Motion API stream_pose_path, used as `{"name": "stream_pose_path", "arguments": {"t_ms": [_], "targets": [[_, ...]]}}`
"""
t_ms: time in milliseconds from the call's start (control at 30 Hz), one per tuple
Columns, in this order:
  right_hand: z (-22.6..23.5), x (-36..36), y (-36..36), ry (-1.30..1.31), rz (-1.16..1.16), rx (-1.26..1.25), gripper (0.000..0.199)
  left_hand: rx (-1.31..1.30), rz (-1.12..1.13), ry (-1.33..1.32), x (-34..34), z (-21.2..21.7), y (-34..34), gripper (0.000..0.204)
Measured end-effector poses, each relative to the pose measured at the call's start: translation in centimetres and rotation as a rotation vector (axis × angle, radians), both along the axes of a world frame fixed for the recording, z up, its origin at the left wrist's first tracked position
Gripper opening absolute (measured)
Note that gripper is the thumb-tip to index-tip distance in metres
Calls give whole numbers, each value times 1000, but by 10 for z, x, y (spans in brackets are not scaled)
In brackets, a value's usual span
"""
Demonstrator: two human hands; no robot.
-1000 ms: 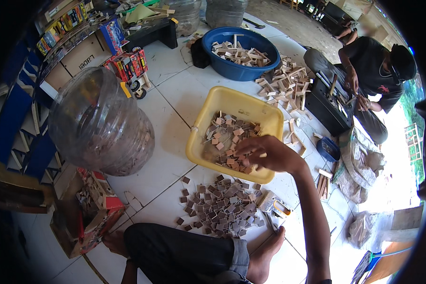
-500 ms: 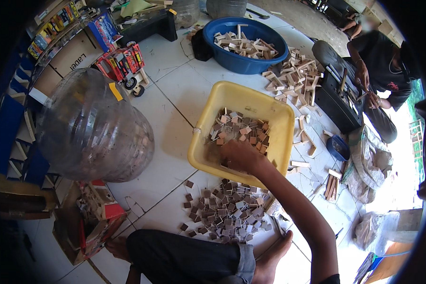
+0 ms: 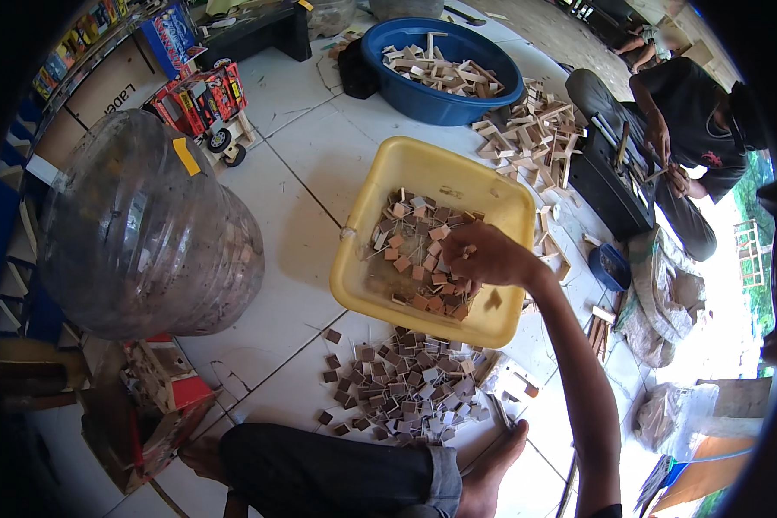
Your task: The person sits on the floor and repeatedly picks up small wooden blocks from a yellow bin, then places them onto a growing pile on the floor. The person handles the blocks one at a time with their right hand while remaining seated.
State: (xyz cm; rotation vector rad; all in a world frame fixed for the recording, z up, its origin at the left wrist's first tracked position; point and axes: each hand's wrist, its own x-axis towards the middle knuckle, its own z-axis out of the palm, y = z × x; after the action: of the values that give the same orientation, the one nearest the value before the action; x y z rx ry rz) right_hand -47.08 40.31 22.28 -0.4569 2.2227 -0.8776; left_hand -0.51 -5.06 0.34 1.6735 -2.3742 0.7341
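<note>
Over the right part of a yellow plastic tub, my right hand is closed, its fingers curled. A pale bit of wood shows between them, though the grip is partly hidden. Small square brown tiles on thin sticks lie jumbled on the tub's floor, just beneath and beside the hand. In front of the tub, a pile of similar dark brown and grey square pieces spreads over the white tiled floor, close to my bent leg and bare foot. My left hand does not show; only a sliver of arm appears low beside my knee.
A large clear plastic container stands at left, near a red toy truck. Behind the tub sit a blue basin of wooden pieces and a loose wood heap. Another person works at far right beside a black box.
My right hand has risen from among the tiles and moved right toward the tub's right wall, fingers closed. The view has shifted slightly.
</note>
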Motion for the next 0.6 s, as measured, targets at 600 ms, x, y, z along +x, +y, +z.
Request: {"name": "stream_pose_path", "arguments": {"t_ms": [600], "targets": [[-7,-14,4,125,-134,-152,24,281,89,152,-1,18,-3,65]]}}
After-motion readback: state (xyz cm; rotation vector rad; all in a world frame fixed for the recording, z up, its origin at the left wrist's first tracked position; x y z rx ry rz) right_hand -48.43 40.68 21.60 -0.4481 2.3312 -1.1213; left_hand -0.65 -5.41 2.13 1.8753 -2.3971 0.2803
